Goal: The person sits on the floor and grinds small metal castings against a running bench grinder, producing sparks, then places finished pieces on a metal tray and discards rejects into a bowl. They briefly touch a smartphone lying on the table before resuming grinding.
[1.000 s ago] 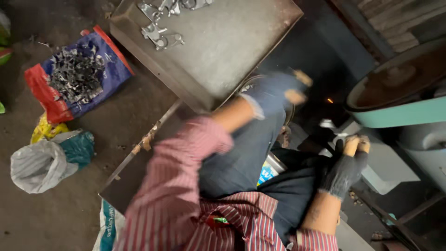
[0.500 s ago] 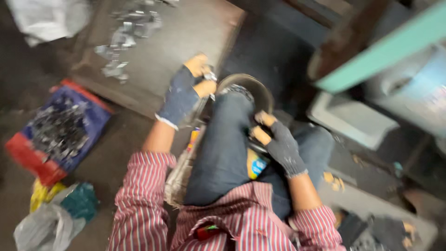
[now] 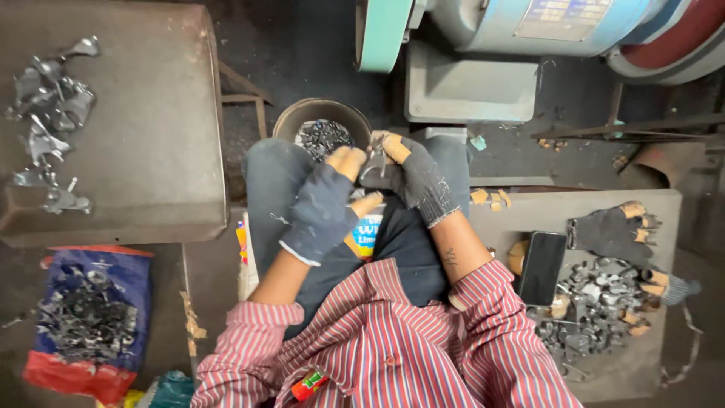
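Both my hands wear dark knitted gloves with tan fingertips and meet over my lap. My right hand (image 3: 411,177) grips a small grey metal part (image 3: 374,160). My left hand (image 3: 326,205) touches the same part from the left with thumb and fingers. Just beyond my knees stands a round metal bowl (image 3: 296,119) holding several dark metal pieces. A small blue and white container (image 3: 368,229) is wedged between my thighs under the hands.
A grey metal table (image 3: 143,151) on the left carries several shiny metal parts (image 3: 49,113). A blue and red bag (image 3: 91,317) of dark parts lies below it. On the right, a bench (image 3: 521,208) holds a black phone (image 3: 541,267), spare gloves (image 3: 608,230) and a pile of parts (image 3: 596,306). A grinding machine (image 3: 529,30) stands ahead.
The view has swung round to face my lap squarely. My hands were apart at the bowl's rim; now they are together in front of it, holding a metal part.
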